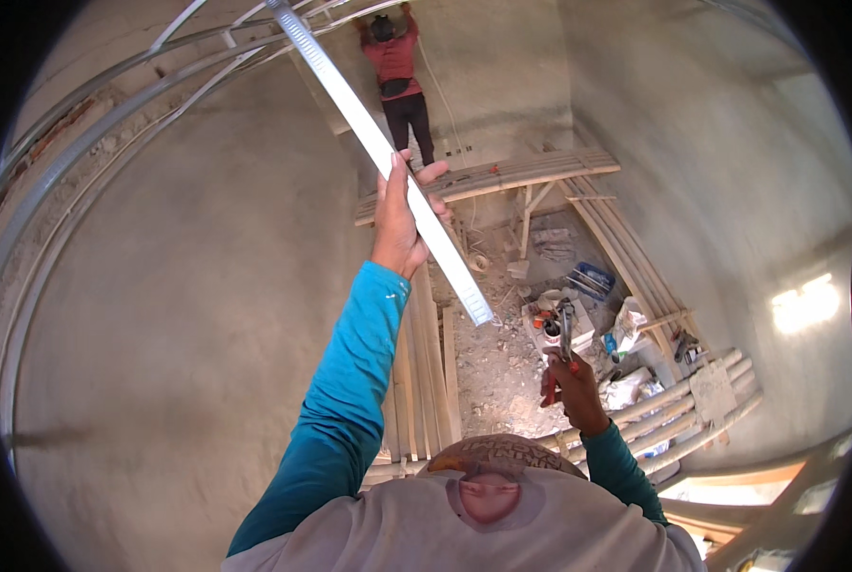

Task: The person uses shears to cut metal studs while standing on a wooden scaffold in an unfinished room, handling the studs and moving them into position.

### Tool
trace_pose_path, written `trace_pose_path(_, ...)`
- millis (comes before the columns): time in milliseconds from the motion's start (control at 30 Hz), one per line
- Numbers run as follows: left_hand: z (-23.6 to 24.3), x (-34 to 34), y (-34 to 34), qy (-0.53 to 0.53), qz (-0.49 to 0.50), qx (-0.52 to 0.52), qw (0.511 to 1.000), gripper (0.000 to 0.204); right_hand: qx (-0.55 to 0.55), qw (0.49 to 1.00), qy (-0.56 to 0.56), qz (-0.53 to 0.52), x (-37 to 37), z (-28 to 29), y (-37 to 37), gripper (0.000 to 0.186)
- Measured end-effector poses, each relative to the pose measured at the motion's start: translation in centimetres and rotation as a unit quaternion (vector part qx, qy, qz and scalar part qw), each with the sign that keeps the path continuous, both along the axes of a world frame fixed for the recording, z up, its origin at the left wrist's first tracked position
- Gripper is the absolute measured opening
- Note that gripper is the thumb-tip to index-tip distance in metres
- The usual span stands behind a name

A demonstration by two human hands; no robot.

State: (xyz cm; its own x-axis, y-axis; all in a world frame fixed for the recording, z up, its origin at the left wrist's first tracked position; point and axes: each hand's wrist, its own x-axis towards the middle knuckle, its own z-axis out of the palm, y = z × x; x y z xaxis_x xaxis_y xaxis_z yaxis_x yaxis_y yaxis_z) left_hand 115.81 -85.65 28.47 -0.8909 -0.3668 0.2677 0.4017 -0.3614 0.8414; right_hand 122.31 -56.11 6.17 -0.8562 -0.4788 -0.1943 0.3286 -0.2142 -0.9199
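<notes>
My left hand [402,214] is raised in the middle, thumb against a long, pale metal profile [359,114] and fingers spread behind it. The profile slants from upper left to lower right, with rows of small slots at both ends. Its upper end reaches the metal framing [245,48] at the top; whether they touch I cannot tell. Lower on the right, my right hand [578,396] is closed on red-handled snips [565,334], their metal head pointing up. Behind them in the view is a white box [578,329] with tools and a can.
Another person [397,71] stands at the far wall, arms raised, by a bamboo platform [540,173]. Bamboo poles [650,424] and wooden boards [411,381] surround an opening over a rubble-strewn floor [492,381]. A blue crate [593,278] sits below. Plaster walls [206,267] rise on both sides.
</notes>
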Motion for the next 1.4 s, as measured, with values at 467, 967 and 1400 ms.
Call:
trace_pose_path(467,2.9,-2.9,6.7,0.059,0.042,-0.044,0.996,0.041,0.169,0.928,0.3,-0.143,2.0,6.8,-2.7,0.024)
trace_pose_path(967,1.6,-2.7,4.3,0.019,0.106,-0.049,0.993,0.052,0.152,0.913,0.356,-0.127,1.0,7.7,-3.8,0.021)
trace_pose_path(1400,1.5,-2.0,3.0,0.009,0.135,-0.06,0.989,0.046,0.184,0.928,0.317,-0.07,0.4,7.2,-4.9,0.02)
